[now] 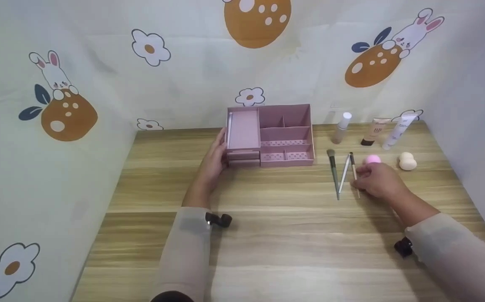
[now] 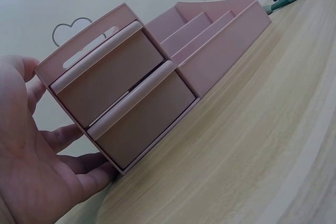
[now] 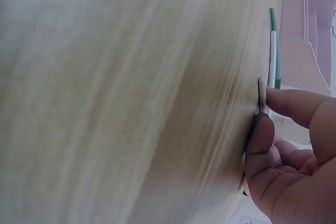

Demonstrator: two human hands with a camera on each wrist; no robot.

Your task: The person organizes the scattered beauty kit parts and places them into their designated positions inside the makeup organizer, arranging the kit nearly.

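A pink desktop organizer (image 1: 286, 157) with two drawers (image 2: 142, 98) at its left stands against the back wall. My left hand (image 1: 215, 161) rests on the organizer's left side, its fingers (image 2: 65, 135) touching the side panel. Over at the right, my right hand (image 1: 379, 180) pinches the light handle of a thin makeup brush (image 1: 353, 165) between thumb and index finger; the brush lies on the table. Beside it are a white stick-like tool (image 1: 345, 173) and a green-handled makeup brush (image 1: 333, 172). A pink makeup sponge (image 1: 373, 159) is partly hidden behind the right hand.
Behind the brushes stand a bottle with a white cap (image 1: 341, 128), a beige tube with a dark cap (image 1: 374, 131) and a white tube (image 1: 400, 131). A cream makeup sponge (image 1: 407, 161) sits at the right. Patterned cloth walls (image 1: 192, 79) enclose the wooden table (image 1: 267, 243).
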